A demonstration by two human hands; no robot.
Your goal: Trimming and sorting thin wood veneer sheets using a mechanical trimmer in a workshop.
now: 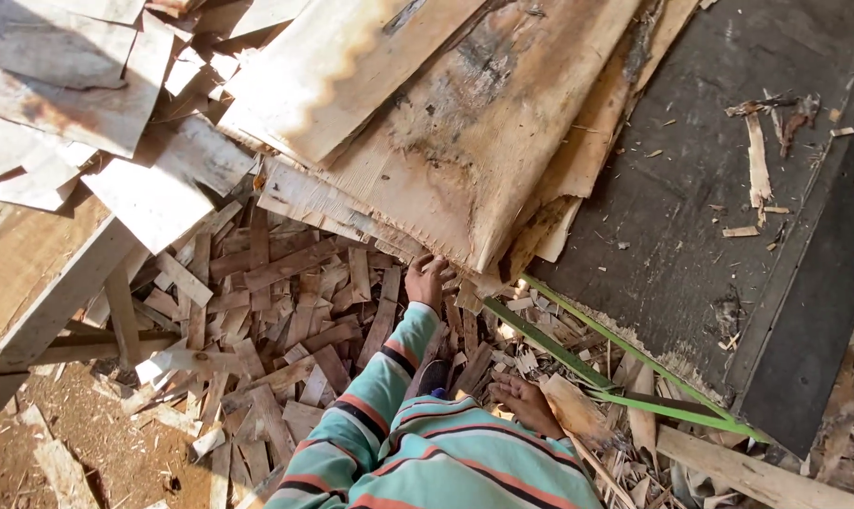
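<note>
My left hand (428, 279) reaches forward in a teal striped sleeve, and its fingers curl on the lower edge of a stack of large stained veneer sheets (464, 141). Close to my body, my right hand (524, 401) grips a pale wood scrap (575, 411) among the litter. Short wood strips (276, 311) lie heaped under and to the left of my left arm. A dark shoe tip (433, 377) shows between my arms.
Two green straps (577, 363) run diagonally from the sheet stack toward the lower right. A dark flat board (691, 207) with wood chips on it fills the right. More pale sheets (59, 85) lie top left, beside a slanted wooden beam (59, 302).
</note>
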